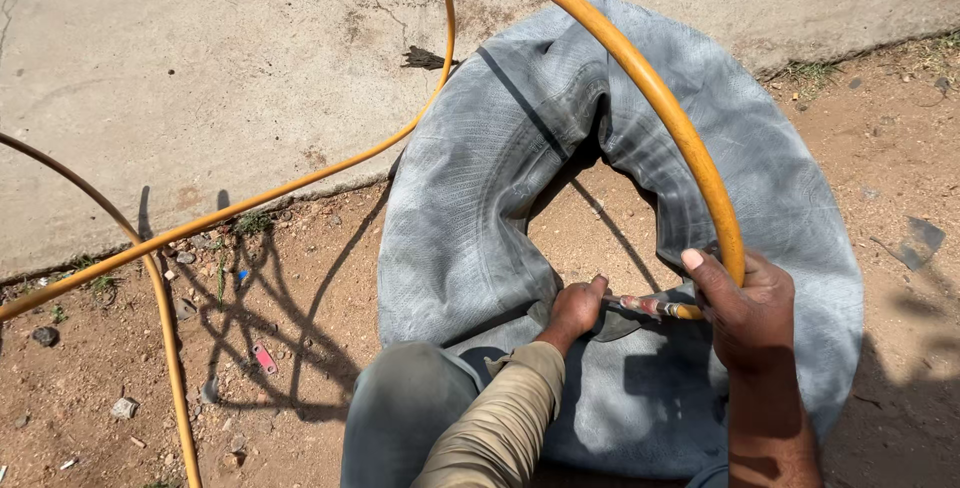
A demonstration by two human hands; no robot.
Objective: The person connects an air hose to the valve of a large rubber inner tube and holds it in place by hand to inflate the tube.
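The grey inner tube (480,198) lies on the ground. Right hand (745,313) is closed w/ the yellow hose (655,98) above the tube's near edge; left hand (578,310) pinches the hose nozzle (645,305) at the tube's inner rim.

Outdoor site in hard sunlight: a cracked, stained concrete slab (200,58) covers the upper ground, meeting reddish bare dirt (110,368) strewn with small stones (123,407), sparse weeds (250,223) along the joint, a small red scrap (264,358), and sharp dark shadows throughout.
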